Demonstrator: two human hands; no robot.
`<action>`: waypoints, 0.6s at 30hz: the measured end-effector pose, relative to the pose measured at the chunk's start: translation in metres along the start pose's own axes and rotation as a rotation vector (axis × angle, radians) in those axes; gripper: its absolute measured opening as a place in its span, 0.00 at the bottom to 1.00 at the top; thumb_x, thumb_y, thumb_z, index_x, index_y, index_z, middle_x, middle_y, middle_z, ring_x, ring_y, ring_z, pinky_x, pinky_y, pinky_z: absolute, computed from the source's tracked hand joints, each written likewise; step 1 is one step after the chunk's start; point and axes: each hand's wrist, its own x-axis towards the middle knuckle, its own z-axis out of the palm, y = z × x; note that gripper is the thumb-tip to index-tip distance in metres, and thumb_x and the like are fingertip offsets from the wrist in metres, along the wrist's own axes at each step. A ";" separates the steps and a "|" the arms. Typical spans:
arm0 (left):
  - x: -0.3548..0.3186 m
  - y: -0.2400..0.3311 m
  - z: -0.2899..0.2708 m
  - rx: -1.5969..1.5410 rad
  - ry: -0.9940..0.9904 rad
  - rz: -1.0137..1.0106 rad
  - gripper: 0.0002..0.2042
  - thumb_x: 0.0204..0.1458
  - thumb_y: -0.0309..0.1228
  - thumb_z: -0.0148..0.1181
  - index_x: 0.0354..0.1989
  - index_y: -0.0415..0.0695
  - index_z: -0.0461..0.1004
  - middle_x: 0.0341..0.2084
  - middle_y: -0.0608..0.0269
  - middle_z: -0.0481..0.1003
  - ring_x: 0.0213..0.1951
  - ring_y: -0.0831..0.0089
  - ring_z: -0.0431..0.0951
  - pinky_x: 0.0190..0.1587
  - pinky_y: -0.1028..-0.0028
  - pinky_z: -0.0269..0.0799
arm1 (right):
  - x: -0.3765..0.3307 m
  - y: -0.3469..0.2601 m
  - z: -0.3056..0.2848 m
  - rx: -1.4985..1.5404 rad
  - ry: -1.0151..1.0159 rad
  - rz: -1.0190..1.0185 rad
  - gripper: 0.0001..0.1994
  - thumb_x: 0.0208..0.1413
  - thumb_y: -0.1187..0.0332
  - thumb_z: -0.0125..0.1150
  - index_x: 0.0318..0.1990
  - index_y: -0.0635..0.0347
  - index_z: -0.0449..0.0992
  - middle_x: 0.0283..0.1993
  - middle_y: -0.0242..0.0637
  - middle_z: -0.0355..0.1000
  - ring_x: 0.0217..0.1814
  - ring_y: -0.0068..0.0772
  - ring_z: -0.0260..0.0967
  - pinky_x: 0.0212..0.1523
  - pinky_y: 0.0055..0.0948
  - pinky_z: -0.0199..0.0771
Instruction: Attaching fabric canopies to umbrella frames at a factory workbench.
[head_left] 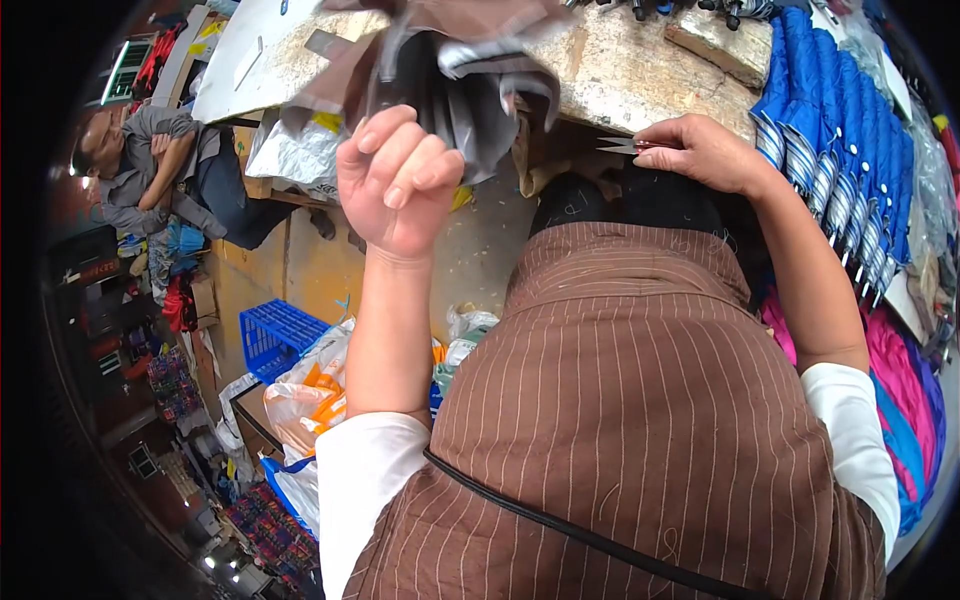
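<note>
Head view, right hand [705, 155]: fingers closed round small silver scissors with dark red handles [635, 148], blades slightly apart and pointing left, near the edge of a worn, pale wooden tabletop [620, 80]
Left hand [400, 185]: raised, fingers loosely curled, honestly can't tell if it's pinching anything
Cloth: blurry brown-and-grey fabric bundle [480, 110] right by the left hand, partly over the tabletop
Far right: row of folded blue umbrellas [825, 120]
Floor: blue plastic crate [275, 335]
</note>
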 end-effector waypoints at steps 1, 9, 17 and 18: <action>0.003 0.000 -0.001 -0.023 -0.046 0.020 0.07 0.58 0.35 0.43 0.32 0.46 0.65 0.16 0.71 0.63 0.22 0.74 0.65 0.38 0.71 0.60 | 0.000 0.000 0.001 0.023 0.035 0.009 0.20 0.57 0.58 0.58 0.48 0.67 0.73 0.42 0.41 0.76 0.42 0.29 0.72 0.43 0.26 0.70; -0.018 -0.007 -0.020 0.213 0.782 -0.027 0.10 0.61 0.34 0.43 0.36 0.42 0.66 0.23 0.67 0.63 0.26 0.71 0.63 0.40 0.67 0.64 | -0.009 0.013 0.008 0.243 0.151 0.146 0.18 0.60 0.57 0.54 0.46 0.65 0.70 0.34 0.34 0.70 0.34 0.22 0.66 0.36 0.23 0.69; 0.002 -0.010 -0.011 0.157 0.525 -0.081 0.11 0.64 0.35 0.40 0.39 0.40 0.65 0.24 0.67 0.63 0.24 0.75 0.61 0.35 0.72 0.63 | 0.000 0.011 0.026 0.388 0.337 0.044 0.16 0.60 0.60 0.54 0.46 0.65 0.68 0.35 0.33 0.69 0.33 0.21 0.65 0.36 0.22 0.69; 0.007 -0.011 -0.007 0.159 0.506 -0.088 0.11 0.64 0.35 0.40 0.40 0.39 0.64 0.24 0.67 0.62 0.23 0.76 0.59 0.34 0.74 0.61 | 0.001 0.007 0.025 0.393 0.392 0.033 0.15 0.59 0.61 0.55 0.45 0.64 0.68 0.35 0.32 0.69 0.32 0.21 0.65 0.36 0.22 0.69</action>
